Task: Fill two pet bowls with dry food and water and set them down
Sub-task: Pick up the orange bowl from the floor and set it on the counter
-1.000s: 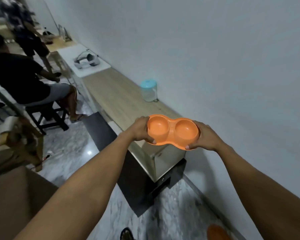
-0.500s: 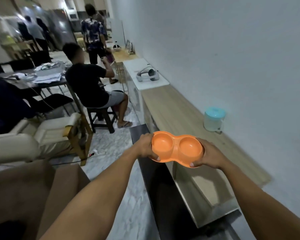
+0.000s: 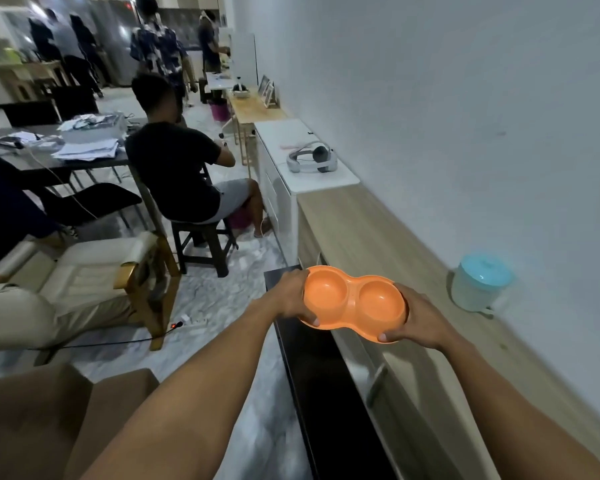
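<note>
The scene is dimly lit, with a cool, flat cast laid over the wall (image 3: pixel 430 98). The brightest patches are found at 11 o'clock, where glare is thrown back from shiny panels (image 3: pixel 118 32). A faint sheen is carried by the polished floor (image 3: pixel 222 296). A soft shadow is cast on the 9 o'clock side of the blue-lidded container (image 3: pixel 480 284). Straight lines are bowed toward the edges by the wide lens. Fine detail is smeared throughout; figures at 12 o'clock are blurred, while the orange double bowl (image 3: pixel 354 303) is rendered most clearly.
</note>
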